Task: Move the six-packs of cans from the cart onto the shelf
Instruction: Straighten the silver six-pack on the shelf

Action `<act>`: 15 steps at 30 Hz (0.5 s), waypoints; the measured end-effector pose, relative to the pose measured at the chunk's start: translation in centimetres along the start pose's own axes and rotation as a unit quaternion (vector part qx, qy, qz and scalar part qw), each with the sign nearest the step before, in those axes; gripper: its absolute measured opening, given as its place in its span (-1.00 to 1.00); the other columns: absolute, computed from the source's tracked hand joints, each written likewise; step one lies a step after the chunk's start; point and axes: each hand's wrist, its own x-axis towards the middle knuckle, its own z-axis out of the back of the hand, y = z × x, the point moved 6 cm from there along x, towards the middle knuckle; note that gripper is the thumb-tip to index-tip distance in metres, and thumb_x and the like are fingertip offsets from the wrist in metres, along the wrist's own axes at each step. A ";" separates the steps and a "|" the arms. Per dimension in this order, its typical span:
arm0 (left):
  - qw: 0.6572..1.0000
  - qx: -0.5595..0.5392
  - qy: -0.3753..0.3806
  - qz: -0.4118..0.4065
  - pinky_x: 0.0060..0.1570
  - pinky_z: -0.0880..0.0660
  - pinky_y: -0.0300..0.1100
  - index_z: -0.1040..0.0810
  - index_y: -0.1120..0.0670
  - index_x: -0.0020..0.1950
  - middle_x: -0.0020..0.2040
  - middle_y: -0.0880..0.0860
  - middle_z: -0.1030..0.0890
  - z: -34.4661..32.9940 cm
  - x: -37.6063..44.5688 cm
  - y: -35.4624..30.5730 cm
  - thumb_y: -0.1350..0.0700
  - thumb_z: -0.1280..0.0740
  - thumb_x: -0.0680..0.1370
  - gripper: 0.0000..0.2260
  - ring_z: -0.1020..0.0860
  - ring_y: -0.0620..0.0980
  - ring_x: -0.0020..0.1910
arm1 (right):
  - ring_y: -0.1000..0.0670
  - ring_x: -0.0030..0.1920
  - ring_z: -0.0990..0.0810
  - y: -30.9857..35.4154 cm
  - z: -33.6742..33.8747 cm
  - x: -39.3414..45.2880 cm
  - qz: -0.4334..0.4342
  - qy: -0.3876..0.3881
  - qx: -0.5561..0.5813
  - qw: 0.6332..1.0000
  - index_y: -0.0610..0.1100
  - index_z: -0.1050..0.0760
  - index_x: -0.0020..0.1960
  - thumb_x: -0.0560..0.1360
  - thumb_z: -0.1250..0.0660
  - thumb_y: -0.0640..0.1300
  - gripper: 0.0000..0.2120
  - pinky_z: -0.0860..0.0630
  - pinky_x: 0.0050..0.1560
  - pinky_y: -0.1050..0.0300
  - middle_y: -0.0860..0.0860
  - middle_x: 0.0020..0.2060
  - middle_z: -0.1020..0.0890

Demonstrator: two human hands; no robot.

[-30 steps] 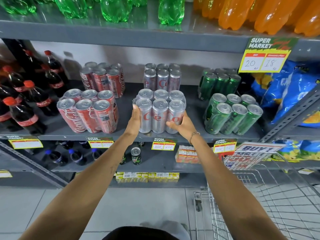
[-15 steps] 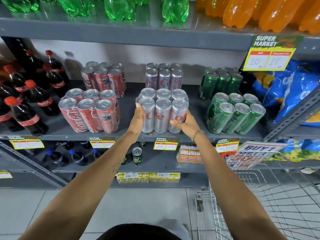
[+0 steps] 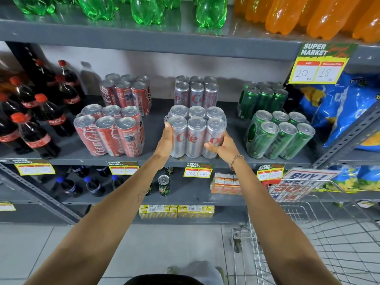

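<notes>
A shrink-wrapped silver six-pack (image 3: 197, 131) stands at the front of the grey middle shelf (image 3: 156, 128). My left hand (image 3: 165, 140) presses its left side and my right hand (image 3: 223, 147) cups its lower right corner. A second silver six-pack (image 3: 196, 92) stands behind it. Red six-packs (image 3: 110, 132) sit to the left, green six-packs (image 3: 278, 134) to the right. The wire cart (image 3: 320, 239) is at the lower right; the part of its basket in view holds nothing.
Cola bottles (image 3: 35, 128) fill the shelf's left end, blue snack bags (image 3: 345, 112) the right. Green and orange bottles (image 3: 205, 11) stand on the shelf above. Price tags (image 3: 198, 171) hang on the shelf edge. Lower shelves hold bottles, a single can (image 3: 163, 185) and small cartons.
The silver six-pack has slid slightly further back onto the shelf with both hands still on it. The camera has shifted a little.
</notes>
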 end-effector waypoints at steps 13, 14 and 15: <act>1.000 0.014 -0.006 0.018 0.48 -0.21 -0.02 -0.28 -0.17 0.51 0.47 -0.07 -0.41 -0.5 -0.6 -0.1 -0.48 0.18 0.44 -0.25 -0.37 -0.06 0.44 | -0.01 0.24 -0.48 -0.1 0.0 -0.4 0.001 0.023 0.001 1.000 -0.07 -0.23 0.42 0.39 -0.47 -0.19 -0.31 -0.40 0.34 0.02 -0.03 0.29 -0.51; 1.000 0.016 -0.012 0.022 0.49 -0.19 0.01 -0.26 -0.19 0.51 0.48 -0.08 -0.40 -0.5 -0.5 0.0 -0.53 0.17 0.39 -0.20 -0.35 -0.06 0.45 | 0.01 0.22 -0.49 -0.1 0.0 -0.4 0.000 0.029 0.003 1.000 -0.07 -0.22 0.43 0.39 -0.47 -0.20 -0.30 -0.40 0.33 0.03 -0.02 0.26 -0.51; 0.999 0.019 -0.013 0.027 0.50 -0.18 0.04 -0.25 -0.20 0.51 0.48 -0.08 -0.39 -0.4 -0.4 0.1 -0.57 0.16 0.33 -0.16 -0.34 -0.05 0.47 | 0.02 0.20 -0.49 0.0 0.1 -0.2 -0.004 0.035 0.006 0.999 -0.08 -0.23 0.42 0.38 -0.47 -0.21 -0.30 -0.40 0.34 0.02 0.00 0.22 -0.52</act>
